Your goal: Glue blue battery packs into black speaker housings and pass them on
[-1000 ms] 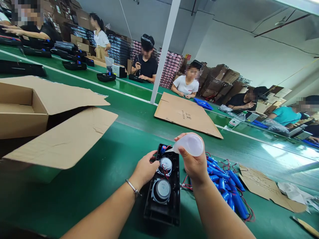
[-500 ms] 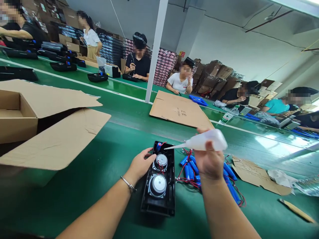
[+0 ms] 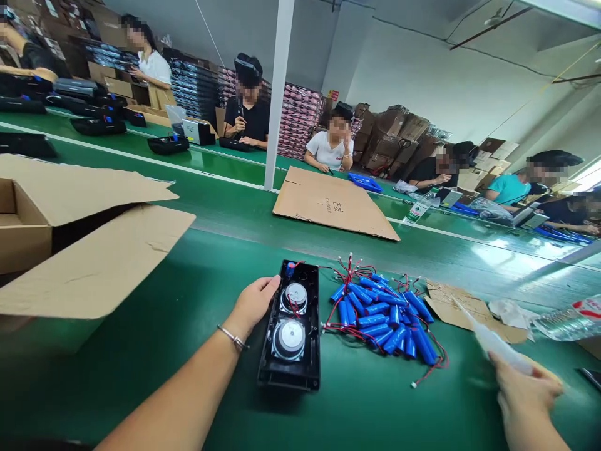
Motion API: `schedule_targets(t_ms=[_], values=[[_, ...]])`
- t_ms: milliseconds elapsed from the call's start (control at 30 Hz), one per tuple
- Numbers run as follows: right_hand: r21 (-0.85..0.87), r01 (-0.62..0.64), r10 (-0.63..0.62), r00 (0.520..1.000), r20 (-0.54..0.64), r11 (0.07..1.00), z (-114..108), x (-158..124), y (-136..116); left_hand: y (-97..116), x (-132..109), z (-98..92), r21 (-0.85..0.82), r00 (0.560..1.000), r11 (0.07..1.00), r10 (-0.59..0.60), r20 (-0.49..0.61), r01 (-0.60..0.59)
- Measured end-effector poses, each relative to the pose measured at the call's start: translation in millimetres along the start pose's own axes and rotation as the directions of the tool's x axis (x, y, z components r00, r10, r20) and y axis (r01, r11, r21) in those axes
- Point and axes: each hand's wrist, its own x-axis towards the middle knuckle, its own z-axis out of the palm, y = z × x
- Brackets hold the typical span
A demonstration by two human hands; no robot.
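A black speaker housing (image 3: 312, 351) lies on the green bench with two round speaker drivers (image 3: 290, 338) in it. Near its far end sits a small blue part (image 3: 290, 269) with a red wire. My left hand (image 3: 256, 304) grips the housing's left edge, thumb on the rim. Off to the right, my right hand (image 3: 528, 385) is closed around a white squeeze bottle (image 3: 502, 347) with a long thin nozzle, pointing away and left. Motion blurs this bottle somewhat. Between the housing and my right hand lies a pile of blue cylindrical batteries (image 3: 385, 313) with red and black leads.
An open cardboard box (image 3: 94, 263) stands at left. A flat cardboard sheet (image 3: 328, 203) lies ahead, beside a white post (image 3: 279, 94). On the right are a torn cardboard piece (image 3: 451, 300) and a clear plastic bottle (image 3: 568, 319). Several people sit across the bench.
My right hand has carried the squeeze bottle from over the housing's far end to the far right, uncovering the battery pile. My left hand stays on the housing. The view has shifted slightly.
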Motion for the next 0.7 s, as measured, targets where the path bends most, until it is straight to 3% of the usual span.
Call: schedule_targets(t_ms=[67,100,133,167,200,233,300,333,367,400,467,533,600,700], values=[[-0.32,0.107,-0.119,0.993,-0.015,0.941,-3,-10,-7,2,-1,-0.1,0.008,1.0,1.0,-0.017,0.011,0.017],[-0.45,0.25,-0.267,0.963,0.027,0.857,-3,-25,-17,3,-2,0.0,0.004,1.0,1.0,-0.025,0.014,0.025],[-0.483,0.435,-0.44,0.891,0.11,0.76,-1,-46,-30,4,-3,0.1,-0.008,0.999,0.999,-0.036,0.017,0.036],[-0.427,0.609,-0.562,0.79,0.246,0.669,0,-74,-44,4,-4,0.3,-0.026,0.999,0.998,-0.049,0.024,0.05],[-0.261,0.815,-0.728,0.579,0.366,0.517,1,-108,-59,5,-4,0.4,-0.041,0.998,0.997,-0.062,0.031,0.063],[-0.028,0.919,-0.788,0.351,0.506,0.392,0,-144,-71,5,-3,0.4,-0.051,0.997,0.996,-0.071,0.036,0.073],[0.376,0.915,-0.756,-0.143,0.639,0.145,-3,-218,-87,4,-2,-0.6,-0.042,0.997,0.996,-0.076,0.029,0.077],[0.5,0.865,-0.709,-0.325,0.625,0.044,-4,-251,-90,3,0,-1.8,-0.03,0.997,0.997,-0.069,0.015,0.07],[0.597,0.802,-0.673,-0.441,0.593,0.001,-5,-279,-90,2,1,-3.3,-0.019,0.999,0.998,-0.055,-0.003,0.054],[0.649,0.761,-0.674,-0.473,0.567,0.012,-4,-300,-88,1,2,-5.3,-0.014,0.999,0.999,-0.034,-0.025,0.033],[0.701,0.706,-0.697,-0.455,0.554,0.097,3,-324,-83,1,4,-10.1,-0.018,0.997,1.0,0.006,-0.074,-0.007],[0.675,0.698,-0.656,-0.395,0.643,0.242,20,-328,-84,1,7,-14.9,-0.039,0.991,0.999,0.019,-0.129,-0.024],[0.564,0.73,-0.507,-0.343,0.791,0.386,46,-322,-98,0,12,-18.3,-0.074,0.985,0.997,0.014,-0.171,-0.027],[0.348,0.819,-0.32,-0.214,0.923,0.456,111,-309,-135,-5,22,-18.9,-0.132,0.982,0.991,-0.011,-0.186,-0.014]])
